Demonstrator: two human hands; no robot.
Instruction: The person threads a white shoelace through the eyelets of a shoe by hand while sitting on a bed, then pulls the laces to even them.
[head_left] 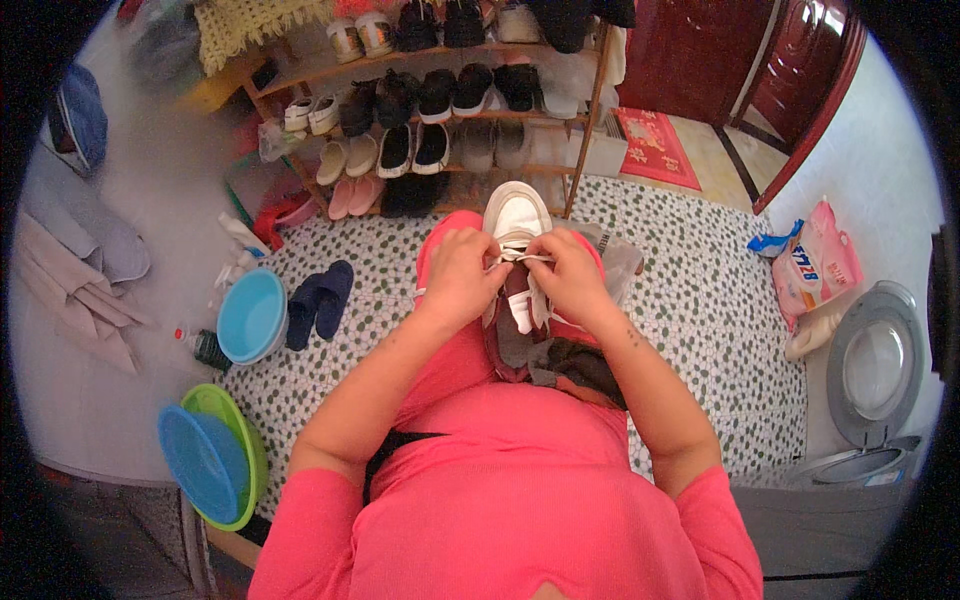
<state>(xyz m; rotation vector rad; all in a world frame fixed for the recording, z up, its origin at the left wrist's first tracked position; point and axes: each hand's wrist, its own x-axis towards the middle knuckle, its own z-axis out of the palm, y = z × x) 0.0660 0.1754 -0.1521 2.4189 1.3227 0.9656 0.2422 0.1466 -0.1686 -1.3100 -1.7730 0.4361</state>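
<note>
A white sneaker [518, 212] with a dark red inside rests on my lap between my knees, its toe pointing away from me. My left hand [463, 268] pinches the white shoelace [512, 254] on the shoe's left side. On the other side my right hand [570, 272] grips the lace too, fingers closed and bent inward. Both hands meet over the lacing, a short gap apart. Below the shoe's opening, a dark grey and brownish cloth [570, 362] lies across my lap. The fingers partly hide the lace ends.
A wooden shoe rack [583, 150] with several pairs stands ahead. To the left are dark blue slippers [328, 300], a light blue basin [252, 318] and a blue basin [200, 465] inside a green one. A pink detergent bag [815, 262] and a grey washing machine [870, 520] are at right.
</note>
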